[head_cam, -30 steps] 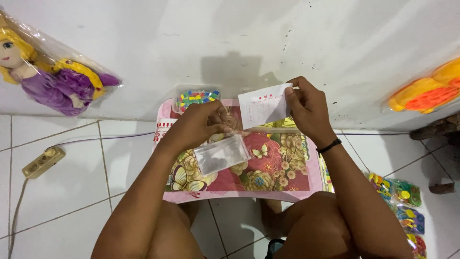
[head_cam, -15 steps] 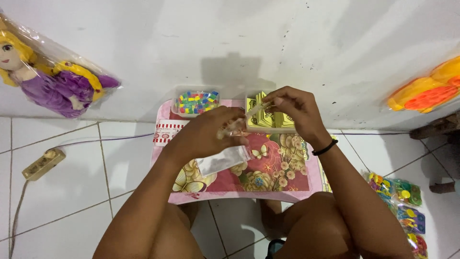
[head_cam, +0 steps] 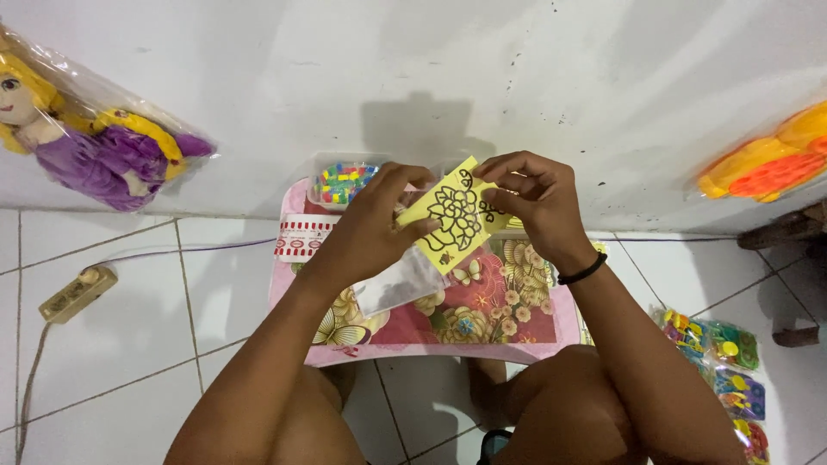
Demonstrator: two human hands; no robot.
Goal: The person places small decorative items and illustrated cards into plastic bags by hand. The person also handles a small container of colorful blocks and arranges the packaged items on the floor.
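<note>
Yellow card: small square sheet, black outline flower drawing on face, smaller black motifs at top and bottom corners. Tilted diamond-wise, face up toward camera, held above pink flowered tray. Pinched at both side edges, left and right.

Clear plastic sleeve: flat, transparent, glossy, slightly crumpled. Hangs tilted just below card, under left palm, over tray's butterfly pattern. Upper end hidden; contact with card unclear.

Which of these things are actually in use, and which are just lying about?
In use: yellow flower-pattern card, clear plastic sleeve, left hand, right hand, small floral table.

Lying about: bagged doll, bead box, power strip, toy packets.
</note>
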